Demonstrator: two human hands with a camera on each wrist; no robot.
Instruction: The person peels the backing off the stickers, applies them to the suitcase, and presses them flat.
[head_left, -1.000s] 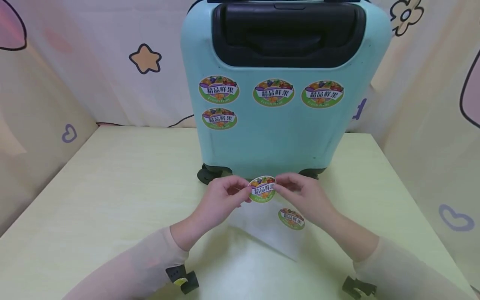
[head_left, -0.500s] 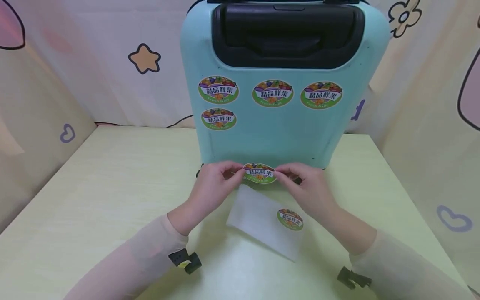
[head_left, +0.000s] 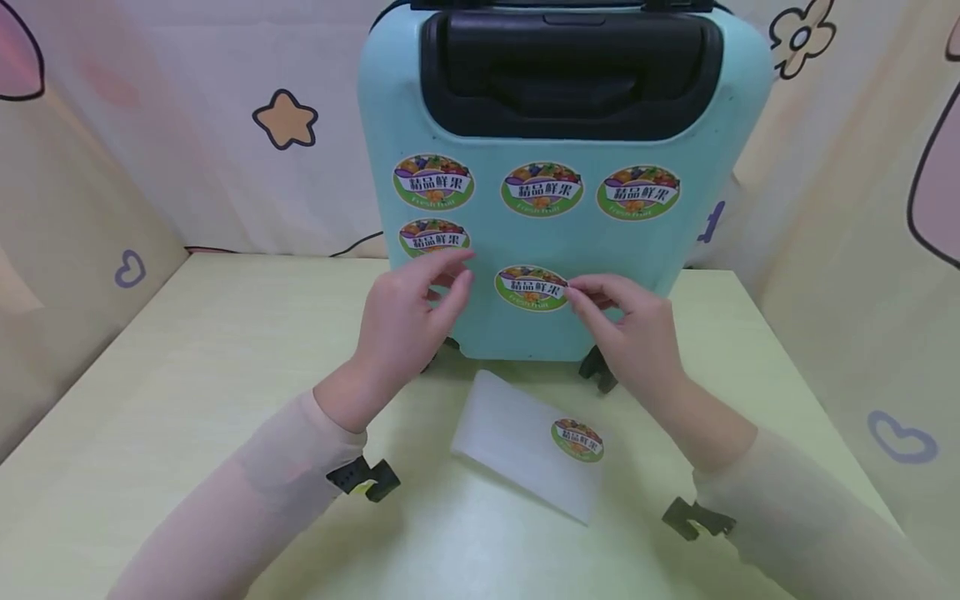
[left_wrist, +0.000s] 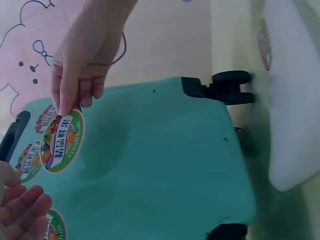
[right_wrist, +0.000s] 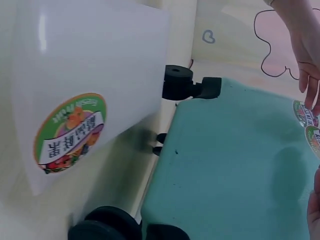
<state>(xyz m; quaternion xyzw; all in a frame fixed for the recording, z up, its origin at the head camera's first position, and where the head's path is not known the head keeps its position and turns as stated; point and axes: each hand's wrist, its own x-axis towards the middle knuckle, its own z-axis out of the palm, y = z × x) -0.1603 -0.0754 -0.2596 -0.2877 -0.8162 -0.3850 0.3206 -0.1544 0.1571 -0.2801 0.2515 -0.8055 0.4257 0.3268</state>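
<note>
An oval fruit sticker is in front of the lower middle of a light-blue suitcase. My right hand pinches its right edge between thumb and forefinger. Whether the sticker touches the shell I cannot tell. Left of it, my left hand holds nothing, thumb and fingers apart, just in front of another sticker on the suitcase. The left wrist view shows the right hand gripping the sticker by its edge, with the left hand's fingers spread loosely below.
Three like stickers, such as the middle one, form a row under the black handle recess. A white backing sheet with one sticker lies on the table before the suitcase. Black wheels stand at its base.
Both hands have risen from above the sheet to the suitcase with the sticker. My left hand has let go of its left edge and moved away left; the right still pinches it.
</note>
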